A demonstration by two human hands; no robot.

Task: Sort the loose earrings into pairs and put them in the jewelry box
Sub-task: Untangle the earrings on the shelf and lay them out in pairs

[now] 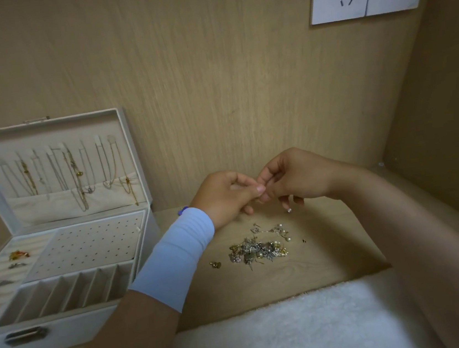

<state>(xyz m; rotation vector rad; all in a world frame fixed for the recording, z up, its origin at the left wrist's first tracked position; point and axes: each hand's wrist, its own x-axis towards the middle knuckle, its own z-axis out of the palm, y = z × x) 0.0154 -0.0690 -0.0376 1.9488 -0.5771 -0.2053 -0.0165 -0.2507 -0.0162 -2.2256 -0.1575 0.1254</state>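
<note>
- Your left hand (226, 196) and right hand (292, 177) meet above the light wooden desk (333, 253), raised off it so you can inspect a piece close up, clear of the tangle below.
- The fingers (260, 189) of both hands are pinched together at one shared spot. Something very small seems to be clamped there, probably an earring, but it is too tiny to make out.
- A small sparkling stud (289, 210) shows just under your right hand's lower fingers; I cannot tell whether it is held or lying on the desk.
- The heap of loose gold, silver and pearl earrings (256, 250) lies on the desk directly below your hands, close by so each pick is a short reach. A few strays sit just beside it.
- The open white jewelry box (76, 325) stands to your left, lid propped up with thin chain necklaces (75, 175) hanging inside.
- Its perforated cream stud panel (87, 246) looks bare, and so do the divided slots in front, so the sorting seems barely begun.
</note>
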